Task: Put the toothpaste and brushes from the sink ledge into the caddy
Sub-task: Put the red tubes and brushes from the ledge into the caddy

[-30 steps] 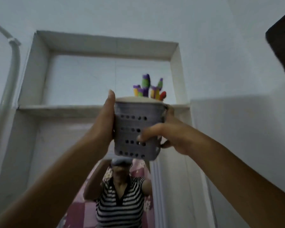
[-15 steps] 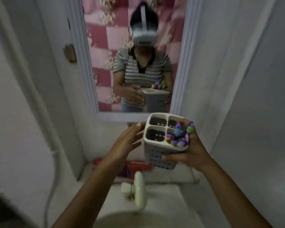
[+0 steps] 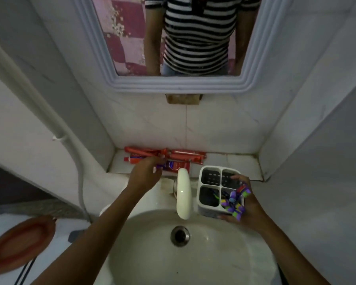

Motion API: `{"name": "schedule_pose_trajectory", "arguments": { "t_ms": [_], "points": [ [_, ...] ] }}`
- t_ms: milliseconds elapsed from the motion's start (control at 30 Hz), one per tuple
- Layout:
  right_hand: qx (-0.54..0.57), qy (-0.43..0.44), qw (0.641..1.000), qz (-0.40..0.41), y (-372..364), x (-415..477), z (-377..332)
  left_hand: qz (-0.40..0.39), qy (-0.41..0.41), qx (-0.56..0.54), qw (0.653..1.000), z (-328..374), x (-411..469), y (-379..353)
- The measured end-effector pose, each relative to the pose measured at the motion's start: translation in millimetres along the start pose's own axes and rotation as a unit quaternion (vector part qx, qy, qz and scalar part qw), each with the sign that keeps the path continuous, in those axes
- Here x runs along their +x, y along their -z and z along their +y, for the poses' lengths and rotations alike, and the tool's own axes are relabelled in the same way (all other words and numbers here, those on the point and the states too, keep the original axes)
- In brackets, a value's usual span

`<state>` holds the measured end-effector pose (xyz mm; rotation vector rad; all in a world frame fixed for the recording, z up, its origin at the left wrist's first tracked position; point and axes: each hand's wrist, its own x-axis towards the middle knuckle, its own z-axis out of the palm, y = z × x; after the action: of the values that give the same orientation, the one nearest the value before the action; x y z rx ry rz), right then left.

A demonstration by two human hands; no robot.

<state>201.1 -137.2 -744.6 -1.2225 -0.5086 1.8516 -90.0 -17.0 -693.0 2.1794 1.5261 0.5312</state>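
no text, brand or number can be read here. the red tubes (image 3: 164, 156) on the ledge (image 3: 234, 163), at about 12 o'clock from the drain (image 3: 179, 236), carry light printed patches, but these are too blurred and small to make out. the red pack (image 3: 178, 166) just behind the tap (image 3: 183, 195) shows a round darker mark whose letters cannot be told. the white caddy (image 3: 219, 190), at about 1 o'clock from the drain, bears no legible label on its rim or walls. the coloured pieces (image 3: 235, 202) in its near right cell show only stripes of colour, no letters.
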Motion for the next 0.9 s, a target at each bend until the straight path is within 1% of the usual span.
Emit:
{"name": "schedule_pose_trajectory", "arguments": {
  "t_ms": [33,67,133,167,200,233,267,300,333,367,400,433,467,500,533,567,600,633,667,700,733,767,833,900],
  "points": [
    [0.05,-0.017,0.999,-0.007,3.8,5.5,-0.6,-0.003,-0.042,0.048,0.998,-1.2,9.1,-5.3],
    [0.074,-0.028,0.997,-0.006,2.6,8.8,-2.5,-0.013,-0.079,0.092,0.993,-0.8,19.1,-10.0],
    [0.139,-0.032,0.987,-0.074,-3.3,11.4,-2.4,-0.056,-0.126,0.183,0.973,0.1,41.8,-18.6],
    [0.153,-0.008,0.981,-0.122,-7.2,10.3,-2.7,-0.086,-0.146,0.23,0.958,0.1,53.4,-22.7],
    [0.153,0.062,0.974,-0.158,-4.5,9.3,-4.1,-0.117,-0.164,0.272,0.941,0.7,63.3,-26.6],
    [0.172,0.091,0.96,-0.202,-5.4,6.7,-7.3,-0.148,-0.18,0.306,0.923,2.0,71.2,-30.4],
    [0.179,0.066,0.957,-0.218,-7.7,3.8,-10.1,-0.173,-0.196,0.337,0.904,3.5,77.4,-34.1],
    [0.181,0.035,0.958,-0.219,-9.5,2.6,-9.7,-0.193,-0.214,0.366,0.885,5.9,82.4,-37.2],
    [0.161,0.014,0.971,-0.178,-6.8,3.6,-5.5,-0.205,-0.234,0.393,0.865,8.4,85.9,-39.8],
    [0.124,0.018,0.984,-0.129,-1.4,5.6,-0.8,-0.213,-0.251,0.417,0.847,10.8,89.1,-41.8],
    [0.112,-0.017,0.987,-0.114,3.2,9.0,3.2,-0.219,-0.265,0.434,0.833,12.3,91.9,-43.0],
    [0.124,-0.047,0.988,-0.084,8.4,11.0,5.7,-0.224,-0.273,0.444,0.824,13.5,94.6,-43.4],
    [0.128,-0.044,0.988,-0.072,11.9,13.0,7.9,-0.229,-0.273,0.448,0.82,14.3,96.6,-43.5],
    [0.133,-0.042,0.988,-0.063,10.8,10.0,7.3,-0.231,-0.268,0.442,0.825,13.9,97.5,-43.2],
    [0.153,-0.042,0.986,-0.059,8.0,6.2,3.1,-0.226,-0.254,0.425,0.839,13.3,97.1,-42.1],
    [0.196,-0.06,0.977,-0.064,4.7,5.3,-0.8,-0.215,-0.231,0.397,0.862,13.1,96.2,-39.1],
    [0.196,-0.058,0.977,-0.064,5.0,5.3,0.3,-0.197,-0.201,0.353,0.893,14.0,94.9,-34.1],
    [0.184,-0.04,0.98,-0.069,6.1,5.1,2.3,-0.173,-0.16,0.284,0.929,15.4,93.8,-27.4],
    [0.2,-0.036,0.976,-0.08,9.1,7.7,2.9,-0.147,-0.109,0.199,0.963,18.4,91.9,-19.1],
    [0.206,-0.023,0.974,-0.088,11.7,9.8,2.3,-0.123,-0.06,0.109,0.985,23.8,90.3,-9.9],
    [0.198,-0.008,0.976,-0.089,11.6,11.9,3.6,-0.101,-0.03,0.022,0.994,31.5,88.3,-0.2],
    [0.186,-0.009,0.978,-0.09,9.8,13.4,4.9,-0.082,-0.025,-0.051,0.995,41.2,86.1,9.2],
    [0.182,-0.036,0.978,-0.095,16.8,19.3,9.9,-0.061,-0.055,-0.155,0.984,65.4,80.6,27.6],
    [0.196,-0.039,0.974,-0.107,20.3,22.3,12.2,-0.077,-0.098,-0.217,0.968,91.0,75.7,40.1]
  ]
}}
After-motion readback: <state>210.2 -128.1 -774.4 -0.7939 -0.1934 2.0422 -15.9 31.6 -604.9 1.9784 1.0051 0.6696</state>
